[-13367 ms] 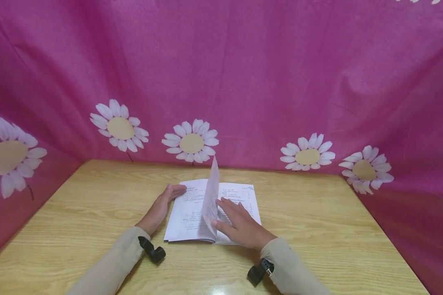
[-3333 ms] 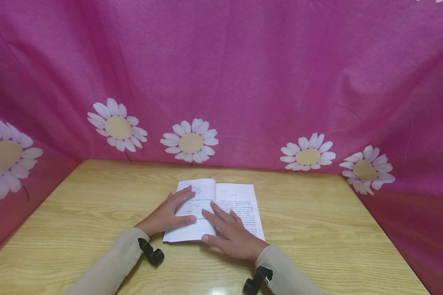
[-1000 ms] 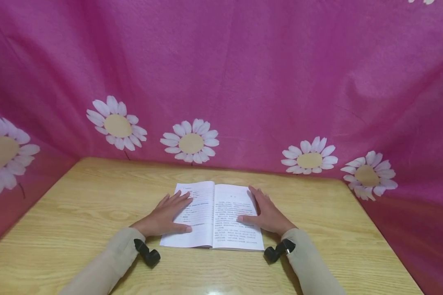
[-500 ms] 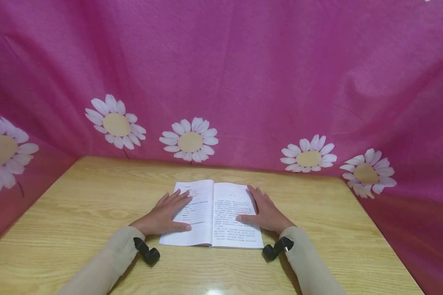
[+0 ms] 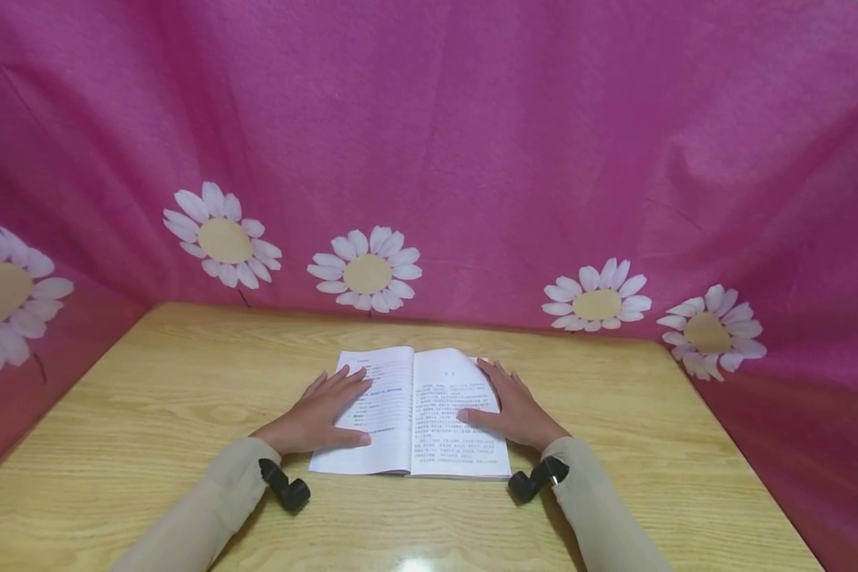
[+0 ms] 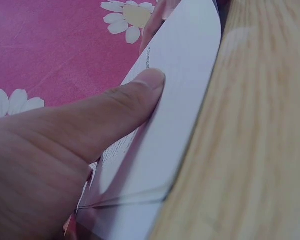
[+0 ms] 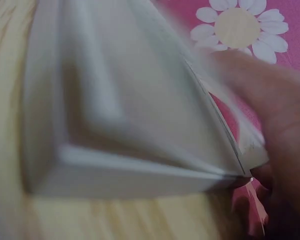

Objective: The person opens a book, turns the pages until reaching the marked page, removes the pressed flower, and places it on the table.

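Observation:
An open book [image 5: 382, 457] lies on the table with printed text on both pages. Across the outer part of its left page rests my left hand [image 5: 322, 415], fingers spread and thumb extended. The left wrist view shows that thumb [image 6: 125, 107] lying on the white paper. My right hand [image 5: 516, 411] is at the book's right edge, thumb over the right page [image 5: 452, 397] and fingers along the outer side. That page's upper outer corner bends upward by the index finger. Blurred, lifted paper [image 7: 140, 85] shows beside the right hand in the right wrist view.
The book is on a light wooden table [image 5: 207, 373]. A pink cloth [image 5: 472, 159] with white daisies hangs behind and along both sides. Black wrist cameras, such as the left one [image 5: 286, 486], are strapped over beige sleeves.
The right hand, earlier across the book's middle, has moved to the right edge. Since half a second ago, the right page's upper corner has risen and curled. The left hand stays put.

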A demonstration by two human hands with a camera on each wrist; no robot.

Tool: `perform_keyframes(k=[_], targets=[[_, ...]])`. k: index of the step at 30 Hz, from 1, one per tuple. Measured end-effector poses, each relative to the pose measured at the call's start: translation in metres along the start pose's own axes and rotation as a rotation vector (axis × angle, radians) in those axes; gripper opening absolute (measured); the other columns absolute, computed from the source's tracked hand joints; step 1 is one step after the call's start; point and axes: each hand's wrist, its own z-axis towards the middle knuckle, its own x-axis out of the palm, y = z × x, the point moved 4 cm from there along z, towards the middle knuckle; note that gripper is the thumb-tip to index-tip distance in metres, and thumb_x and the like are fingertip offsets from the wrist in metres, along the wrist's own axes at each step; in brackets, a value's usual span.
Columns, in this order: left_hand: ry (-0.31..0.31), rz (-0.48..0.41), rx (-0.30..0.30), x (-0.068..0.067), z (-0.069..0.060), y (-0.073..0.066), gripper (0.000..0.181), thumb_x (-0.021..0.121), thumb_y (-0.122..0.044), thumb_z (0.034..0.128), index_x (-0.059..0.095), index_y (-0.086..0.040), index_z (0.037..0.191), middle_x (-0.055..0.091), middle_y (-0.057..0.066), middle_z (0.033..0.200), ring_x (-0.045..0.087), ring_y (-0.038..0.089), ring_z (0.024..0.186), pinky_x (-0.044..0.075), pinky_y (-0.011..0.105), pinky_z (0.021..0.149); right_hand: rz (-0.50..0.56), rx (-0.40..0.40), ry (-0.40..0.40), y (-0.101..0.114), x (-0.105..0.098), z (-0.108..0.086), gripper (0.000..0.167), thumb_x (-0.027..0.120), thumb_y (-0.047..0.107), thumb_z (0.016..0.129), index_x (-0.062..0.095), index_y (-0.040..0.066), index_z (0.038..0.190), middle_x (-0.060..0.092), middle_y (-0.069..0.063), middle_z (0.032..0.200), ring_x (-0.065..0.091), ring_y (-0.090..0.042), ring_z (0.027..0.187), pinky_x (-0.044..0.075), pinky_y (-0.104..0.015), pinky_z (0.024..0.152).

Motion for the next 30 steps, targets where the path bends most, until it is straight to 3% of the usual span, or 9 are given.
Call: perform_keyframes(k=[6, 10, 13, 16, 24, 30], targets=[[0.003, 0.005, -0.003, -0.0001, 0.0, -0.0007, 0.094, 0.068, -0.061, 0.0791, 0.031, -0.015, 0.152, 0.02, 0.005, 0.16, 0.003, 0.029, 0.148, -0.004, 0.053, 0.117, 0.047, -0.057, -0.017, 0.0021, -0.0031, -0.0001, 0.075, 0.045, 0.061, 0.093, 0.03, 0.019, 0.152, 0.026, -0.006, 0.158, 0.009, -0.025, 0.148, 0.002, -0.048, 0.118], [-0.001, 0.006, -0.002, -0.0002, 0.0, -0.0006, 0.094, 0.068, -0.061, 0.0789, 0.031, -0.015, 0.152, 0.02, 0.005, 0.16, 0.003, 0.03, 0.148, -0.004, 0.053, 0.117, 0.121, -0.014, 0.004, 0.0028, -0.0038, 0.0014, 0.065, 0.032, 0.058, 0.099, 0.033, 0.019, 0.151, 0.026, 0.0, 0.158, 0.007, -0.021, 0.148, -0.001, -0.046, 0.118], [-0.004, 0.005, 0.001, -0.0002, 0.0001, -0.0005, 0.094, 0.068, -0.061, 0.0787, 0.031, -0.015, 0.152, 0.02, 0.005, 0.16, 0.004, 0.03, 0.148, -0.004, 0.053, 0.117, 0.233, 0.04, 0.023, 0.0015, -0.0032, 0.0032, 0.058, 0.027, 0.053, 0.102, 0.038, 0.021, 0.149, 0.027, 0.006, 0.157, 0.004, -0.017, 0.148, -0.005, -0.044, 0.118], [-0.006, 0.005, 0.007, 0.0001, 0.0004, -0.0004, 0.094, 0.068, -0.061, 0.0786, 0.032, -0.014, 0.152, 0.021, 0.006, 0.16, 0.004, 0.03, 0.148, -0.003, 0.053, 0.117, 0.339, 0.057, 0.023, -0.0009, -0.003, 0.0037, 0.051, 0.028, 0.046, 0.103, 0.045, 0.023, 0.145, 0.031, 0.01, 0.155, 0.004, -0.014, 0.148, -0.008, -0.042, 0.117], [-0.005, 0.007, 0.006, 0.0008, 0.0004, 0.0002, 0.094, 0.068, -0.062, 0.0788, 0.031, -0.015, 0.152, 0.02, 0.006, 0.16, 0.004, 0.03, 0.148, -0.003, 0.052, 0.117, 0.436, -0.057, -0.022, -0.0037, -0.0064, -0.0018, 0.046, 0.03, 0.018, 0.1, 0.049, 0.019, 0.142, 0.034, 0.001, 0.154, 0.014, -0.017, 0.147, -0.006, -0.04, 0.118], [-0.004, 0.005, 0.004, 0.0015, 0.0006, 0.0014, 0.094, 0.067, -0.062, 0.0789, 0.031, -0.015, 0.152, 0.02, 0.005, 0.16, 0.003, 0.03, 0.148, -0.004, 0.052, 0.117, 0.466, -0.057, -0.054, -0.0024, -0.007, -0.0039, 0.045, 0.034, 0.017, 0.1, 0.05, 0.027, 0.141, 0.035, 0.004, 0.153, 0.019, -0.02, 0.146, 0.004, -0.048, 0.118]])
